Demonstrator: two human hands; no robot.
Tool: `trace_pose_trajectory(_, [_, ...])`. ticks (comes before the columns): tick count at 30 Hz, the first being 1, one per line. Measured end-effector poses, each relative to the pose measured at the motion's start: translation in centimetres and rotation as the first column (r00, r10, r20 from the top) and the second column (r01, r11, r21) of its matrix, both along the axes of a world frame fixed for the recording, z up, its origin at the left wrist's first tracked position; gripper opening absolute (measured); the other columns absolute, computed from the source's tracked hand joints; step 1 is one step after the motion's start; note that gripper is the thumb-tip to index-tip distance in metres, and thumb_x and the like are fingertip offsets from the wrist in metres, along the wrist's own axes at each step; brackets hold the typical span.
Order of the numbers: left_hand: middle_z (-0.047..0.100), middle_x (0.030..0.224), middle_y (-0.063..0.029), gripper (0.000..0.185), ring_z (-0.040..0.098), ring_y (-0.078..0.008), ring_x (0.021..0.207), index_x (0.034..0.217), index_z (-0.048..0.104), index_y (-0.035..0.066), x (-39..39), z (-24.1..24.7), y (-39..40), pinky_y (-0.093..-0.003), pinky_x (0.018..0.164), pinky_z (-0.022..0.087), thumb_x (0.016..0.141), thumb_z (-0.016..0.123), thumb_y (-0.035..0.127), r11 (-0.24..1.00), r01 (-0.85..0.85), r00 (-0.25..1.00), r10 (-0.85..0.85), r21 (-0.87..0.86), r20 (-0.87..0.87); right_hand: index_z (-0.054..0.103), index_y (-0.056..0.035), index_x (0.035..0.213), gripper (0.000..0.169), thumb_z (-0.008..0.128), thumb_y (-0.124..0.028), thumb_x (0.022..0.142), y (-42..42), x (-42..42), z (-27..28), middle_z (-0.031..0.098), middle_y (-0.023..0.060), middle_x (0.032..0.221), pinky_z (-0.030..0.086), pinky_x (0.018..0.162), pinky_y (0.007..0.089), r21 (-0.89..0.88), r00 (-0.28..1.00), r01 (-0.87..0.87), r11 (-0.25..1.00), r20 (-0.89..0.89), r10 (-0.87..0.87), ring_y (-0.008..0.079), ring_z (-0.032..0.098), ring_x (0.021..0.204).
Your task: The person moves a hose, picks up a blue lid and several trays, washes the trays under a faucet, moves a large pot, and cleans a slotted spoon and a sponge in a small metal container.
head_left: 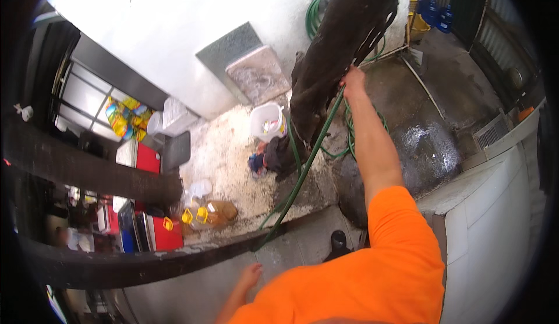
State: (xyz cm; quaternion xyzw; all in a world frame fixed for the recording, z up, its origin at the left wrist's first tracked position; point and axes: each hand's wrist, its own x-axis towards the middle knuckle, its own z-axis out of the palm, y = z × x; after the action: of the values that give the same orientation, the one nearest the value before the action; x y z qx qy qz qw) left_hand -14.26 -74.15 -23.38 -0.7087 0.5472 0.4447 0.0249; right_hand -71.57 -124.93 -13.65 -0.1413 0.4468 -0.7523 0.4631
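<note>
My right hand (pixel 353 82) reaches forward, its fingers closed around a green hose (pixel 315 151) beside a dark, rough wooden post (pixel 340 31). From that hand the hose slants down to the lower left, across a dark ledge edge. More loops of green hose (pixel 349 138) hang just beyond my forearm. Low in the picture, my left hand (pixel 251 275) is blurred and looks empty; its finger position is unclear. Near the post's lower end are a white plastic bucket (pixel 265 120) with small items in it and a dark cloth-like bundle (pixel 279 155).
Plastic jugs with yellow caps (pixel 218 214) stand on the worn ledge (pixel 218 145). Red coolers (pixel 163 232) sit at left behind a dark beam (pixel 96 169). A white tiled counter (pixel 484 210) borders the right. The floor (pixel 430 149) looks wet. My shoe (pixel 338 241) shows below.
</note>
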Motion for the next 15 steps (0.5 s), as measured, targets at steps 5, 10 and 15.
trace_pose_trajectory(5, [0.065, 0.112, -0.0146, 0.034, 0.061, -0.0317, 0.106, 0.114, 0.064, 0.008, 9.4, -3.6, 6.6, -0.0406, 0.092, 0.046, 0.090, 0.056, 0.031, 0.980, -0.096, 0.995, 0.089, 0.173, 0.053, 0.052, -0.0088, 0.121, 0.031, 0.042, -0.024, 0.097, 1.0, -1.5, -3.3, 0.058, 0.0077, 0.117, 0.046, 0.080, 0.0426, -0.010, 0.995, -0.099, 0.995, -0.033, 0.098, 0.0228, 0.057, 0.094])
trace_pose_trajectory(10, [0.066, 0.104, -0.0137, 0.035, 0.061, -0.0336, 0.097, 0.100, 0.067, 0.009, 14.0, -1.1, 9.5, -0.0424, 0.084, 0.048, 0.089, 0.053, 0.039, 0.997, -0.026, 0.982, 0.011, 0.078, 0.188, 0.035, -0.0145, 0.142, 0.052, 0.041, -0.042, 0.098, 7.5, 0.3, -3.7, 0.043, 0.0080, 0.137, 0.036, 0.103, 0.0461, -0.091, 0.956, -0.286, 0.954, 0.041, 0.291, 0.0275, 0.047, 0.116])
trace_pose_trajectory(15, [0.067, 0.101, -0.0140, 0.036, 0.062, -0.0300, 0.095, 0.099, 0.067, 0.006, 18.2, -0.1, 16.2, -0.0411, 0.081, 0.048, 0.086, 0.058, 0.038, 0.875, -0.478, 0.876, 0.481, -0.074, 0.026, 0.046, -0.0104, 0.086, 0.054, 0.038, -0.063, 0.091, 18.6, 7.2, -19.8, 0.044, 0.0017, 0.065, 0.041, 0.044, 0.0307, 0.260, 0.916, -0.398, 0.879, 0.169, 0.365, 0.0191, 0.044, 0.052])
